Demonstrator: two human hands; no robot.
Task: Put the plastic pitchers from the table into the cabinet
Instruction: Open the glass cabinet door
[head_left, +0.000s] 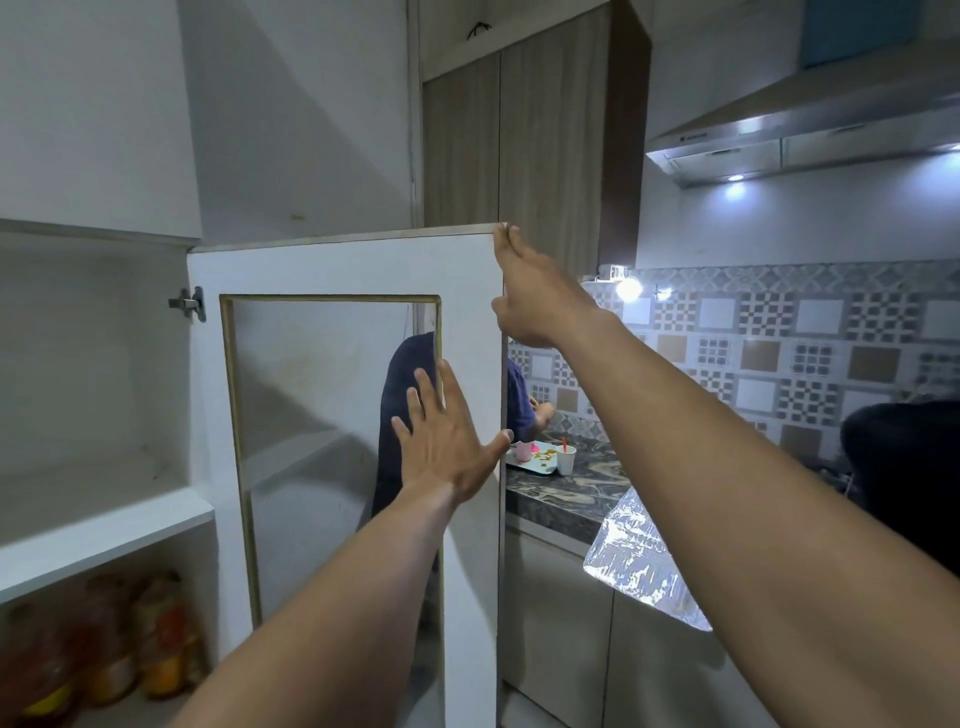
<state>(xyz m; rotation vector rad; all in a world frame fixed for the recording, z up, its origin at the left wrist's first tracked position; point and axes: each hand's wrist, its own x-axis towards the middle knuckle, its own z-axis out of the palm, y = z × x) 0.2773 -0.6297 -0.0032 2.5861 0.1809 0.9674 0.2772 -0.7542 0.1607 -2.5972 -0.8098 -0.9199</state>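
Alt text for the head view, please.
Both hands are on an open white cabinet door: left hand flat on its glass panel, right hand at its top outer edge. The upper shelf holds no pitcher.

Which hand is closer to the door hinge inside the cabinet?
Left. The left hand lies flat on the door's glass panel, right of the hinge; the right hand grips the door's far top corner.

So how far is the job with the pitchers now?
Done: the cabinet door stands open. In hand: the right hand grips its top corner, and the left hand lies flat on it. Left: no pitcher is in view, and the upper shelf looks bare.
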